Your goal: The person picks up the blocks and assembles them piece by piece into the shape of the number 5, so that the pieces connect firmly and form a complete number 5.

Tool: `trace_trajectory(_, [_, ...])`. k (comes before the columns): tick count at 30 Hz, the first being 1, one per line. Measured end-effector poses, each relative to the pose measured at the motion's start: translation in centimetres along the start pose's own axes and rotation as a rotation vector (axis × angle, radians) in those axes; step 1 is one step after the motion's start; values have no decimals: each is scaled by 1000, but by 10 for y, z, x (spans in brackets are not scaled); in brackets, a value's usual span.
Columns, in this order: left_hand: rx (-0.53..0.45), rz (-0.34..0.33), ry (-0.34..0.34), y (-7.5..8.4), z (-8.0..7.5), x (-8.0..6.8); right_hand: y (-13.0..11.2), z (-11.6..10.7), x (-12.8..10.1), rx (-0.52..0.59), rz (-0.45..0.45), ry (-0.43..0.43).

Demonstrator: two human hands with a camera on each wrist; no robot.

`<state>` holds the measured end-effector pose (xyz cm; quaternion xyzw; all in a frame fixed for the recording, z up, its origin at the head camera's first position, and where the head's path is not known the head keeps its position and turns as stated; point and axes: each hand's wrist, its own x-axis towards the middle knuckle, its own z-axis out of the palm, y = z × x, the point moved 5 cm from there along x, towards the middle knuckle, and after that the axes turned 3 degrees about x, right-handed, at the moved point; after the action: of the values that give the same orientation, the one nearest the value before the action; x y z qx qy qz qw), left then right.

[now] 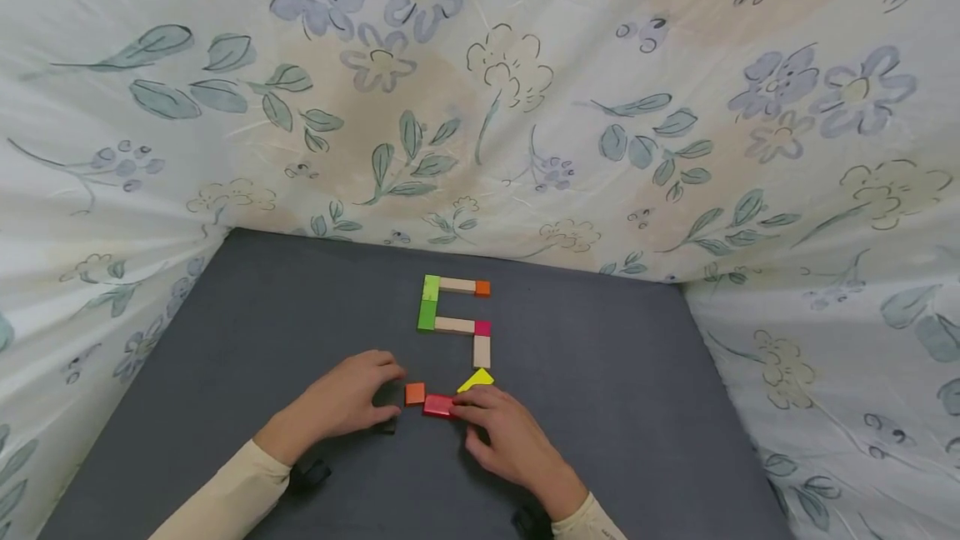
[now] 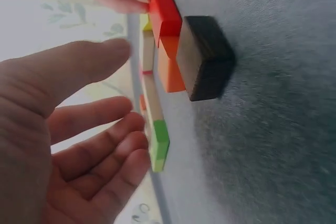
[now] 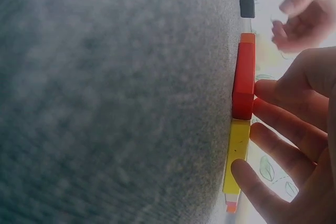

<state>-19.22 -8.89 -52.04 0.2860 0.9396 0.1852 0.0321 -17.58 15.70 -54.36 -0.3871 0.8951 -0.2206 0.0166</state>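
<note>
My left hand (image 1: 348,398) hovers with fingers apart beside a dark block (image 2: 205,59), holding nothing. That block is mostly covered by the hand in the head view. To its right stands an orange block (image 1: 415,394), against the end of a red block (image 1: 437,406). Fingertips of my right hand (image 1: 510,436) touch the red block, and another finger rests on the yellow block (image 3: 236,156) beside it. The yellow block (image 1: 477,377) looks triangular from above, its lower part covered by the right hand.
Beyond the hands, a line of blocks continues: a plain wooden block (image 1: 482,352), a pink block (image 1: 482,328), another wooden block (image 1: 454,326), green blocks (image 1: 427,314), a third wooden block (image 1: 457,285) and an orange cube (image 1: 483,288). Floral cloth (image 1: 480,148) surrounds the dark table (image 1: 600,357).
</note>
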Motion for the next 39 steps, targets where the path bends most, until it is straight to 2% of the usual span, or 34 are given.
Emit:
trace_trajectory(5, [-4,-17,-73,-3,5,-20,1,3,1,17,2,-11])
trace_trajectory(9, [-21,-13,-41,-5,11,-28,2,4,1,22,16,-12])
trace_trajectory(12, [-32,3,-11,-5,13,-29,3,1,1,22,21,-3])
trace_trajectory(16, [-35,19,-12,-4,16,-30,3,2,0,34,13,2])
trace_trajectory(23, [-31,15,-14,-7,18,-28,2,2,0,36,18,-1])
trace_trajectory(28, [-35,-28,25,-14,16,-24,2,3,0,39,24,-15])
trace_trajectory(32, [-51,-69,31,-20,14,-20,2,4,0,44,24,-17])
trace_trajectory(39, [-46,-46,74,-23,3,-6,3,3,0,40,30,-16])
